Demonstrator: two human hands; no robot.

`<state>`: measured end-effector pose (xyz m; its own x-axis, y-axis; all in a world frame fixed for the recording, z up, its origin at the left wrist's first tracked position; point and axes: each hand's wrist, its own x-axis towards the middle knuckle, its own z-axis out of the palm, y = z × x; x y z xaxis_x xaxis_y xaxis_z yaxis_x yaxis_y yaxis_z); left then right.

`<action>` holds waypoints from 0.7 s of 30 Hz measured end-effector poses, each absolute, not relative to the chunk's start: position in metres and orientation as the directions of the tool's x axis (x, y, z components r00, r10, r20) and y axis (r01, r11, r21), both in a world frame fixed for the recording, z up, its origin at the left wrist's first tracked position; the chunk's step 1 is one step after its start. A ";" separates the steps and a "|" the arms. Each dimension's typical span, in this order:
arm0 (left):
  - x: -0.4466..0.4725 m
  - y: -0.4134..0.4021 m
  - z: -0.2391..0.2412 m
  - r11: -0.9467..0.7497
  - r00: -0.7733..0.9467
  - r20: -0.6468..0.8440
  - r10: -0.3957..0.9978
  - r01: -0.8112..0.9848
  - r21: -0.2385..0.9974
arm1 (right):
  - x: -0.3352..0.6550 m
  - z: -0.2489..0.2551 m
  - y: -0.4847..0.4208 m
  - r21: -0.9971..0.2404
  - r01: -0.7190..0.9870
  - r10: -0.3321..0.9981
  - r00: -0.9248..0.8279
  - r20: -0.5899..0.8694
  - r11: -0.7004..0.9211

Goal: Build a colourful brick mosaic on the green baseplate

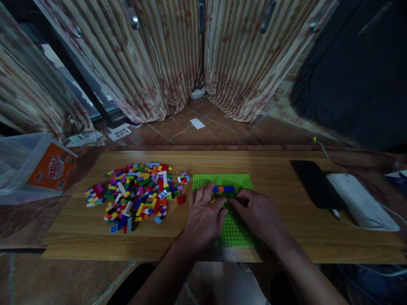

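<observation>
A bright green studded baseplate (pixel 237 233) lies on the wooden table in front of me. Near its far part sits a row of blue bricks (pixel 229 189) with an orange brick (pixel 220 189) among them. Just on the near side of that row is a dark green brick (pixel 229 195), and my right hand (pixel 262 212) has its thumb and fingertips closed on the end of it. My left hand (pixel 205 216) rests over the plate's left side, fingers stretched out. Its index fingertip is beside the dark green brick, and a bit of yellow brick shows by that hand, partly covered.
Left of the plate spreads a heap of loose coloured bricks (pixel 140 190). On the right lie a black phone (pixel 313 182) and a white power strip or charger (pixel 359 203) with cables. A clear plastic box (pixel 25 169) with an orange label stands beyond the table's left end.
</observation>
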<state>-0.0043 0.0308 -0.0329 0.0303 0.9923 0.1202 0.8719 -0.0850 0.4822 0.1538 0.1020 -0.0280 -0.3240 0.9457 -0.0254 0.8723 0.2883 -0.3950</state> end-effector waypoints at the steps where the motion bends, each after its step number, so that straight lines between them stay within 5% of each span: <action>1: -0.003 0.031 -0.033 -0.086 0.037 0.112 0.993 0.877 0.472 | 0.154 -0.028 0.102 -0.387 0.880 0.950 -0.311 -0.029 0.276; 9: -0.002 0.034 -0.036 -0.071 0.042 0.079 0.996 0.903 0.423 | 0.154 -0.030 0.103 -0.395 0.901 0.964 -0.241 -0.114 0.179; 21: 0.003 0.035 -0.036 -0.052 0.037 0.045 0.998 0.909 0.415 | 0.162 -0.029 0.108 -0.531 0.802 0.916 -0.386 -0.110 0.274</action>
<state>0.0027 0.0349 -0.0357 0.0371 0.9983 0.0445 0.9085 -0.0522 0.4145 0.1617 0.1077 -0.0287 -0.3862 0.9158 -0.1104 0.8018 0.2741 -0.5311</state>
